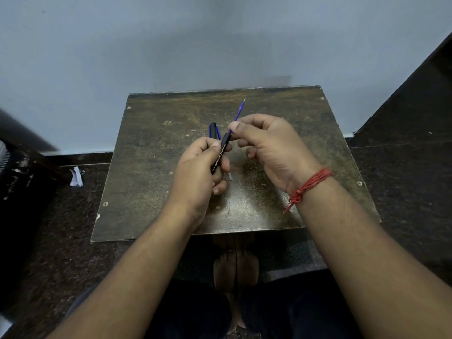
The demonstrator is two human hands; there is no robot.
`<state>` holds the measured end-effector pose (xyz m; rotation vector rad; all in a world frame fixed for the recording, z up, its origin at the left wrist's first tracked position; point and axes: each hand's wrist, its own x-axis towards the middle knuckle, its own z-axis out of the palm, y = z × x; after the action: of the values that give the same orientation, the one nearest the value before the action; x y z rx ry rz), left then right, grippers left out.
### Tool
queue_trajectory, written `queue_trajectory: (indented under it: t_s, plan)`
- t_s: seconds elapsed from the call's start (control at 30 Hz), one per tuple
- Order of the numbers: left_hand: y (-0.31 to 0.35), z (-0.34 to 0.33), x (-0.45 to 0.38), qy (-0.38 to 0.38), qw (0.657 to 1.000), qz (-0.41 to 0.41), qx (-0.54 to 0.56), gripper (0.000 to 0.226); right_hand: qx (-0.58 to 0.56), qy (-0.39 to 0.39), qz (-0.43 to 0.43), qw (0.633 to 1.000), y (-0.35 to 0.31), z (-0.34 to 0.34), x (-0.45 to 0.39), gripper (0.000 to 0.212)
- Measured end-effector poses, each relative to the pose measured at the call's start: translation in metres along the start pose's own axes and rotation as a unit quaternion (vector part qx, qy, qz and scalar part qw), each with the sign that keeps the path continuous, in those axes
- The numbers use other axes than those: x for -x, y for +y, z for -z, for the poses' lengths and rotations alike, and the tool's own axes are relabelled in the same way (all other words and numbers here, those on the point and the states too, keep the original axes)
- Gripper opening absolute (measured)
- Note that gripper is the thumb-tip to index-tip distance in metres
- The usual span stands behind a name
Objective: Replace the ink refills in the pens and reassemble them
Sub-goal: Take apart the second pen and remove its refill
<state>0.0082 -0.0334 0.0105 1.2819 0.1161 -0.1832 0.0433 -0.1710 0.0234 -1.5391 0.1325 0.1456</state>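
Over worn brown table [156, 182], near far edge: left hand [195, 172] clamping black barrel [221, 155], right hand [266, 145] pinching blue refill [238, 112]; best kept coaxial, slid gently, never bent.

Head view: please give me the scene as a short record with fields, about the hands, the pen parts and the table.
left hand: closed around the black pen barrel, barrel tilted, open end up and to the right
right hand: pinches the blue refill at the mouth of the barrel
refill state: partly inside the barrel, tip pointing up and away
other pen parts: dark and blue pieces behind the left hand, partly hidden
table: small, dark, worn top, against a pale wall
wrist: red thread on the right wrist
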Motion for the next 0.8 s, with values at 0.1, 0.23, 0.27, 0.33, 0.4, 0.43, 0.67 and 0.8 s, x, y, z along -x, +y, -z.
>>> queue_trajectory:
  t_s: [0.1, 0.23, 0.27, 0.33, 0.4, 0.43, 0.67, 0.8]
  plan:
    - [-0.001, 0.002, -0.001, -0.006, 1.000, 0.004, 0.004, 0.021, -0.023, 0.041, 0.008, 0.999, -0.002, 0.004, -0.002, 0.015]
    - [-0.002, 0.000, -0.001, -0.027, 0.999, 0.018, 0.009, 0.021, -0.017, 0.055, 0.029, 0.998, -0.001, 0.003, -0.001, 0.014]
    - [-0.002, -0.001, 0.000, -0.033, 0.999, 0.024, 0.014, 0.021, -0.003, 0.052, 0.038, 0.998, 0.000, 0.002, -0.001, 0.014]
    - [-0.002, -0.002, 0.000, -0.041, 0.998, 0.033, 0.024, 0.021, 0.014, 0.045, 0.049, 0.998, 0.001, 0.001, -0.001, 0.016]
    - [-0.002, -0.001, 0.001, -0.043, 0.998, 0.037, 0.031, 0.021, 0.019, 0.039, 0.051, 0.998, 0.002, 0.000, -0.002, 0.018]
    - [-0.002, -0.001, 0.001, -0.042, 0.998, 0.037, 0.033, 0.020, 0.022, 0.033, 0.051, 0.998, 0.002, 0.000, -0.001, 0.018]
    - [-0.001, 0.003, 0.000, -0.023, 1.000, 0.020, -0.005, 0.022, 0.197, 0.152, 0.086, 0.965, -0.007, 0.028, -0.004, 0.020]
    - [0.000, 0.006, -0.001, 0.003, 0.999, 0.002, -0.047, 0.023, 0.374, 0.180, 0.074, 0.907, -0.005, 0.048, -0.006, 0.005]
